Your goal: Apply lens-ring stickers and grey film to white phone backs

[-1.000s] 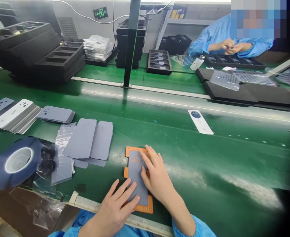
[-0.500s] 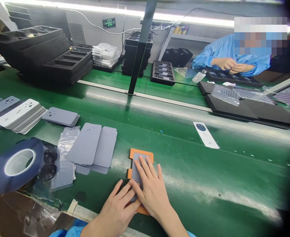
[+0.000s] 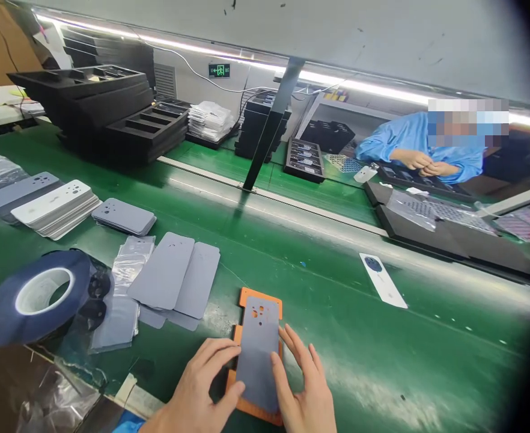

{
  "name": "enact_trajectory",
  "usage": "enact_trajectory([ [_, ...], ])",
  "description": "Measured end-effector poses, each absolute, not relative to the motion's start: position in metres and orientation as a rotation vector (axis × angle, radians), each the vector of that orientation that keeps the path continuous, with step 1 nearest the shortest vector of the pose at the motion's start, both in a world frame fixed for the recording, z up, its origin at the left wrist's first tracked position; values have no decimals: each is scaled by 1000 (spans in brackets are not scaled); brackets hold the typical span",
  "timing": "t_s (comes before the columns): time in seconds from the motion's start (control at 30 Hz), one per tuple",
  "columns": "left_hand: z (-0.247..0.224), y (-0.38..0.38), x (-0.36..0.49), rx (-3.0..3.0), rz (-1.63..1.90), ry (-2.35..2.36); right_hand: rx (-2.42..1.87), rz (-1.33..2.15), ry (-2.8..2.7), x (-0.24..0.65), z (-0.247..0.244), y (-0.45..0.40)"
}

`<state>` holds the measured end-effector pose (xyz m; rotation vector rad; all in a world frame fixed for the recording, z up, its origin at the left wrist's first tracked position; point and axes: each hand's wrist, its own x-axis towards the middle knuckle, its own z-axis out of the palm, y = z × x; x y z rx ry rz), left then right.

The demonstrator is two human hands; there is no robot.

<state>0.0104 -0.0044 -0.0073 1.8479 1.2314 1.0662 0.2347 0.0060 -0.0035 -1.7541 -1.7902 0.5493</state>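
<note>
A grey phone back panel (image 3: 259,355) with several camera holes near its far end lies in an orange fixture (image 3: 256,294). My left hand (image 3: 202,379) is at the panel's left edge, thumb and index fingertip touching it, with a gap between them. On the right side, my right hand (image 3: 303,382) rests its thumb on the panel's edge; its other fingers are spread beside the fixture. Left of the fixture lie loose grey panels (image 3: 168,270), overlapping like fanned cards.
A blue tape roll (image 3: 44,294) and clear film packets (image 3: 116,319) lie left. Panel stacks (image 3: 60,207) stand behind them. Black foam trays (image 3: 112,114) are piled at the far left. A white panel (image 3: 384,282) lies right. Across a divider, a person in blue (image 3: 422,150) handles something small.
My hands have come off the panel's top and moved apart to its two sides, uncovering it and its holes. The view has tilted upward.
</note>
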Motion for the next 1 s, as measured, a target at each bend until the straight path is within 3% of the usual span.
enact_trajectory([
  [0.2,-11,-4,4,1257,987,1190,-1485,806,-1864,230,10,1],
  [0.4,-7,1,4,921,996,1118,-1664,894,-1674,215,9,10],
  [0.67,-5,-4,4,882,1137,1106,-1330,1513,-1326,199,11,60],
  [1.0,-5,-53,-81,1656,1496,2020,-1727,990,-1358,240,6,275],
])
